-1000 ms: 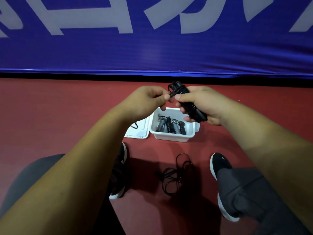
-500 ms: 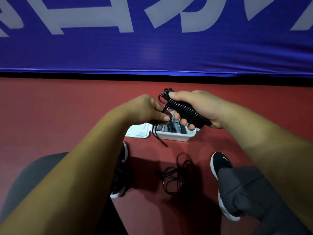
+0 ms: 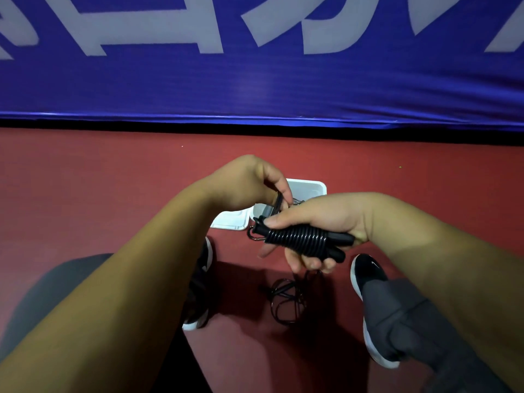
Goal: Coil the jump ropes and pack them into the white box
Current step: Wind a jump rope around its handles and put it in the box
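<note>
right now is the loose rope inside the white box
No, the loose rope lies on the red floor, apart from the white box.

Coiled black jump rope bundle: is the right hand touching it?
Touching. Head view: right hand grips the coiled black jump rope bundle, thumb on top, fingers beneath; left hand pinches its loose strand.

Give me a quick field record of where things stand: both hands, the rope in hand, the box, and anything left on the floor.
left hand: pinches the free cord end of the coiled jump rope
right hand: grips the coiled jump rope, cord wound round its handles
white box: open on the red floor beyond the hands, contents mostly hidden
lid: flat beside the box, image left
loose jump rope: uncoiled on the floor below the hands
status: held rope not yet in the box
</note>
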A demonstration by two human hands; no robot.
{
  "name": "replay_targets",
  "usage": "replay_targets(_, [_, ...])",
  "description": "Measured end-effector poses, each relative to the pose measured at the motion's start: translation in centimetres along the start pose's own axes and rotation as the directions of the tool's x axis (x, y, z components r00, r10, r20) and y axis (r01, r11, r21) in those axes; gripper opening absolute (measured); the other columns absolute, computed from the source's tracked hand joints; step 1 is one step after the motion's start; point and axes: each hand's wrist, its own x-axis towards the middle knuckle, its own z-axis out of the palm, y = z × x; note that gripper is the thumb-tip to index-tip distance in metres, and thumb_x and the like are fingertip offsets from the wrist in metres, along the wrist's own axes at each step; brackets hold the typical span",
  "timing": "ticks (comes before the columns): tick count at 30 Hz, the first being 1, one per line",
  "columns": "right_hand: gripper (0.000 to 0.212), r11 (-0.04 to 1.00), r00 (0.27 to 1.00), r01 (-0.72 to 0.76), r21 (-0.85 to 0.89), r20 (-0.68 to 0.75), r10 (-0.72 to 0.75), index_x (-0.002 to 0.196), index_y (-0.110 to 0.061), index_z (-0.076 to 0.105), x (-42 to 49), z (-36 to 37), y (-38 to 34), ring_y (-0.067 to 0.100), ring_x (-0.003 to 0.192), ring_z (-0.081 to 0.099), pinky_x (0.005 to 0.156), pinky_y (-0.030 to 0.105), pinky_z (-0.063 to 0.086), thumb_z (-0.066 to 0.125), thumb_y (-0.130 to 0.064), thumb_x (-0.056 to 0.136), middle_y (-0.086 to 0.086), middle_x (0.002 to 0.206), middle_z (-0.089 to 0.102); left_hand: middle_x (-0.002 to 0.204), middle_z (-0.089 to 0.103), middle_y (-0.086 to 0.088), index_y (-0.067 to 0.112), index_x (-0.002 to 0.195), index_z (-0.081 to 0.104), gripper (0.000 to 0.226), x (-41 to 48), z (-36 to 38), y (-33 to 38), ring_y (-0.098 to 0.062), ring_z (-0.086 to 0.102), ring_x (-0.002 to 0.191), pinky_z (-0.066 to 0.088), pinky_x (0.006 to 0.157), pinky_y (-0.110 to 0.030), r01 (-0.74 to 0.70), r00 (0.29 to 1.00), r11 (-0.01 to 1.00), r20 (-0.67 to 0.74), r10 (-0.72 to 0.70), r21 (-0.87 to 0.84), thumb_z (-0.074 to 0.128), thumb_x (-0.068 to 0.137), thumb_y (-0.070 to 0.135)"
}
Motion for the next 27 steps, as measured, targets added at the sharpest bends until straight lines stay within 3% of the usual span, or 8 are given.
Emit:
replay_targets(3, [0.058,0.997,0.996,-0.068,-0.028,-0.061,0.066,0.073,-0.012,0.082,0.5,0.6,0.3,0.016,0.052,0.062,0.043,0.023,0.047,0.055,-0.05,0.107,0.012,0.076,0.074,0.083,0.08,0.004,0.021,0.089,0.082,0.027,0.0,0.2,0.0,-0.018,0.077,0.087,0.061,0.092,-0.039,-0.022,1.0,1.0,-0.008,0.022,0.018,0.077,0.082,-0.005])
replay_targets(5, [0.05,0.996,0.988,-0.087,-0.024,-0.132,0.083,0.084,-0.009,0.075,0.9,0.6,0.4,0.017,0.057,0.063,0.044,0.024,0.048,0.058,-0.051,0.106,0.011,0.081,0.075,0.082,0.08,0.004,0.02,0.087,0.082,0.026,0.0,0.4,0.0,-0.016,0.077,0.085,0.061,0.09,-0.035,-0.018,0.999,1.0,-0.043,0.019,0.012,0.077,0.081,-0.005])
replay_targets(8, [0.045,0.995,0.952,-0.091,-0.034,-0.295,0.077,0.107,-0.011,0.064,1.8,0.2,0.7,0.015,0.061,0.064,0.047,0.026,0.048,0.063,-0.056,0.102,0.006,0.084,0.075,0.082,0.08,0.005,0.018,0.085,0.082,0.026,0.1,0.5,0.2,-0.011,0.076,0.083,0.055,0.078,-0.017,-0.039,0.992,0.999,-0.119,0.041,0.022,0.076,0.08,-0.007])
replay_targets(11, [0.052,0.996,0.901,-0.089,-0.027,-0.428,0.069,0.12,-0.017,0.065,2.6,-0.5,0.8,0.012,0.059,0.063,0.051,0.025,0.048,0.067,-0.063,0.097,0.0,0.075,0.071,0.086,0.079,0.008,0.022,0.086,0.082,0.031,0.3,0.6,0.2,-0.006,0.073,0.081,0.053,0.076,-0.017,-0.054,0.978,0.994,-0.193,0.072,0.094,0.072,0.08,-0.007])
replay_targets(16, [0.041,0.991,0.835,-0.065,0.119,-0.537,0.119,0.098,-0.021,0.068,2.9,-1.4,0.5,0.011,0.057,0.059,0.055,0.025,0.046,0.064,-0.062,0.1,-0.005,0.066,0.068,0.087,0.077,0.011,0.021,0.093,0.08,0.028,0.7,0.2,-0.2,0.003,0.068,0.08,0.044,0.066,-0.006,-0.073,0.97,0.967,-0.209,0.126,0.245,0.07,0.085,-0.004])
replay_targets(20, [0.029,0.975,0.79,0.002,0.221,-0.598,0.134,0.099,-0.019,0.067,3.4,-2.4,0.8,0.012,0.055,0.058,0.051,0.025,0.046,0.068,-0.048,0.1,-0.003,0.071,0.064,0.097,0.079,0.007,0.018,0.108,0.08,0.031,0.7,-0.3,-0.7,0.007,0.07,0.087,0.048,0.072,-0.003,-0.01,0.99,0.964,-0.133,0.046,0.265,0.073,0.088,-0.004])
replay_targets(23, [0.011,0.973,0.788,0.088,0.212,-0.612,0.062,0.098,-0.02,0.065,3.3,-2.9,0.7,0.013,0.054,0.057,0.052,0.026,0.046,0.071,-0.029,0.096,-0.001,0.072,0.062,0.093,0.078,0.005,0.018,0.106,0.079,0.028,0.8,-0.1,-0.8,-0.005,0.073,0.085,0.047,0.066,-0.004,0.05,0.988,0.973,-0.151,-0.016,0.223,0.081,0.085,0.0])
replay_targets(27, [0.011,0.952,0.76,0.238,0.19,-0.647,-0.061,0.101,-0.023,0.062,3.1,-2.6,0.1,0.015,0.057,0.055,0.053,0.026,0.046,0.068,-0.021,0.092,0.002,0.078,0.061,0.082,0.076,0.007,0.02,0.094,0.075,0.024,0.9,-0.4,-0.8,-0.001,0.064,0.067,0.044,0.056,-0.011,0.118,0.979,0.957,-0.192,-0.068,0.264,0.092,0.078,0.018])
